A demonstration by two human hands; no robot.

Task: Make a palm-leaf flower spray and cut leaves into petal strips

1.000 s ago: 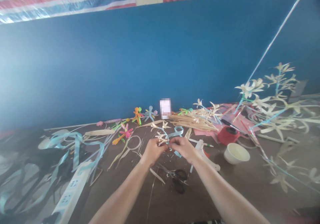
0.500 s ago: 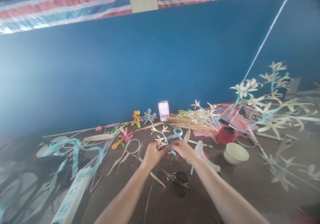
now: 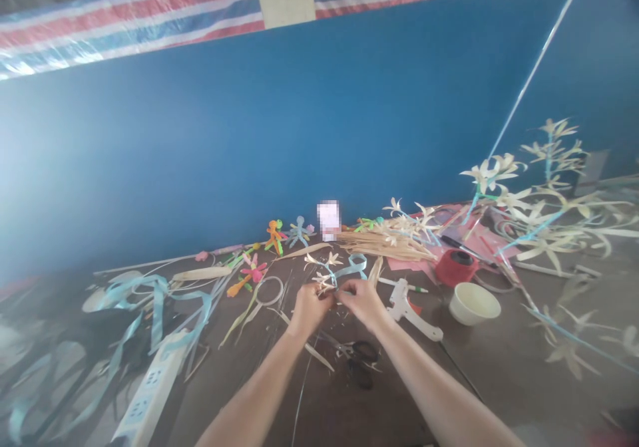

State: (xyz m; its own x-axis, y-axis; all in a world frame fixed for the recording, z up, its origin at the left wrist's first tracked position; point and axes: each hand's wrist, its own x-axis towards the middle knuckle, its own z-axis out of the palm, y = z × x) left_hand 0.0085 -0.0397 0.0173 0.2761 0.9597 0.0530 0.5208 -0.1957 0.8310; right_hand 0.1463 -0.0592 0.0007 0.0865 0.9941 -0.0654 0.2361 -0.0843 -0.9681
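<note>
A small stem with cream flowers [image 3: 327,269] stands up from between my two hands at the middle of the table. My left hand [image 3: 310,307] is pinched on the stem's lower end. Close beside it, my right hand [image 3: 360,302] is closed at the same spot, its fingertips nearly touching the left ones. Light blue ribbon [image 3: 352,267] loops just behind my right hand. The fingertips partly hide the stem's base. Black-handled scissors [image 3: 363,354] lie on the table between my forearms.
On the right are a white glue gun [image 3: 414,314], a cream bowl [image 3: 474,304], a red roll [image 3: 455,267] and flower branches [image 3: 544,217]. A power strip [image 3: 152,387] and blue ribbon [image 3: 157,300] lie left. Pipe-cleaner figures [image 3: 274,235] stand near the blue wall [image 3: 299,128].
The view has shifted slightly. My right hand has drawn a little closer to my left, and the blue ribbon end that hung below it no longer shows.
</note>
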